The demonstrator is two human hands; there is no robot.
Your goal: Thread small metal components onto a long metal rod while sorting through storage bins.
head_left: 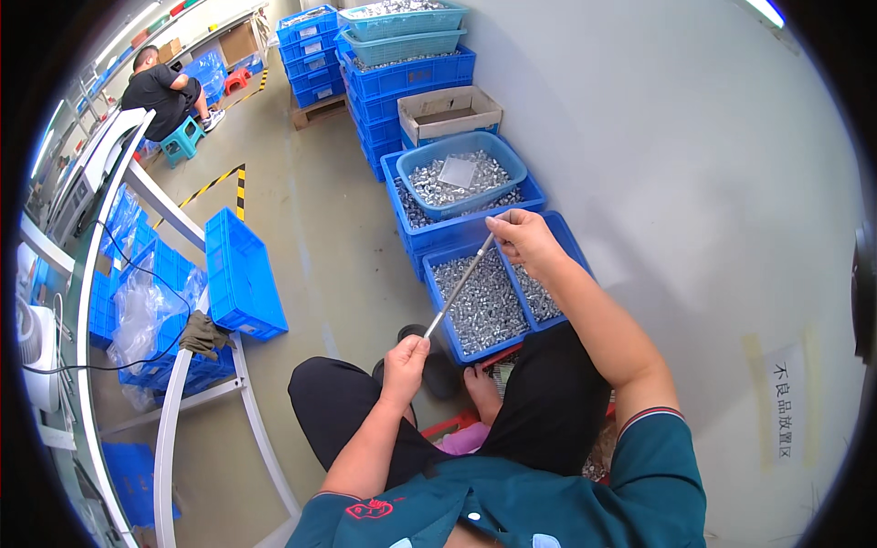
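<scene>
A thin grey metal rod (459, 288) slants between my two hands, above the near blue bin. Its lower end is in my left hand (405, 370), which is closed round it in front of my knees. My right hand (527, 241) pinches at the upper end, with thumb and fingertips together. Just below those fingers a short, paler section shows on the rod; whether it is a separate small part, I cannot tell. Underneath, the divided blue bin (442, 340) holds a great many small silvery metal parts (480, 306) in its compartments.
Behind the bin, a light-blue basket (512, 155) of metal parts sits on a larger blue crate (457, 239). Farther back stand a worn carton (484, 100) and stacked blue crates (388, 114). Left are a white-framed bench (171, 438) and a tilted blue bin (219, 274). A person (160, 96) sits far left.
</scene>
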